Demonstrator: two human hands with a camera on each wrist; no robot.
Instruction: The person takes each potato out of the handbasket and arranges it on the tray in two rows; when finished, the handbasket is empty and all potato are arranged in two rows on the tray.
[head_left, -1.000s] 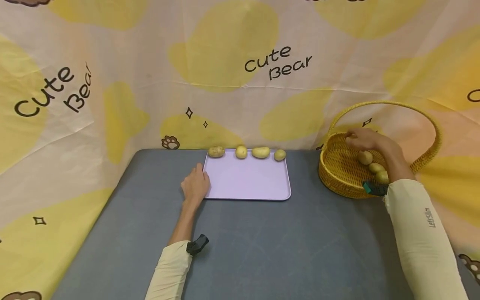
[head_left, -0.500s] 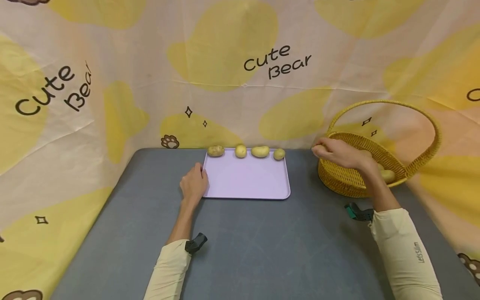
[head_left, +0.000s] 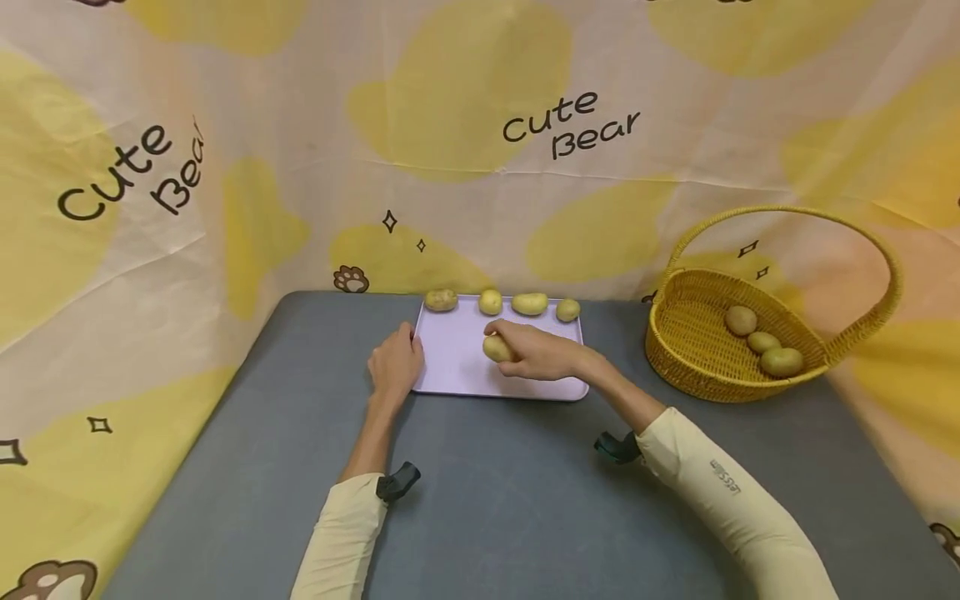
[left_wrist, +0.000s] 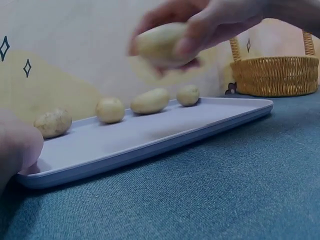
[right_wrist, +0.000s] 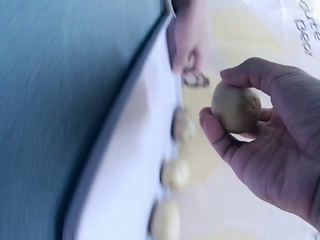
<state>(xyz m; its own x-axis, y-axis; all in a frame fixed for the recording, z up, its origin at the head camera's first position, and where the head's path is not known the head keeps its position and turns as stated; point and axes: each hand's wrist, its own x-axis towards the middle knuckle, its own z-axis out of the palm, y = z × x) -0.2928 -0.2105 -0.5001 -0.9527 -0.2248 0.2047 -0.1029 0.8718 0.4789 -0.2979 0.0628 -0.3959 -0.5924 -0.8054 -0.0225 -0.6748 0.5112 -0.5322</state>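
Note:
My right hand [head_left: 536, 354] holds a potato [head_left: 497, 348] above the lilac tray [head_left: 457, 382], thumb and fingers curled round it. The left wrist view shows this potato [left_wrist: 162, 44] raised clear of the tray surface. At the tray's left edge, my left hand [head_left: 396, 362] grips the rim; its fingertips are partly hidden. Along the tray's back edge lies a row of potatoes: a brownish one [head_left: 441, 300] at the left, a round one [head_left: 491, 302], a long one [head_left: 529, 304] and a small one [head_left: 567, 310] at the right.
A yellow wicker basket [head_left: 686, 379] with a tall arched handle stands on the right, holding 3 potatoes [head_left: 782, 362]. Behind the grey table [head_left: 480, 500] hangs a printed cloth [head_left: 465, 192].
My right hand has come out of the basket and moved left over the tray with a potato. The left hand has stayed at the tray's left edge.

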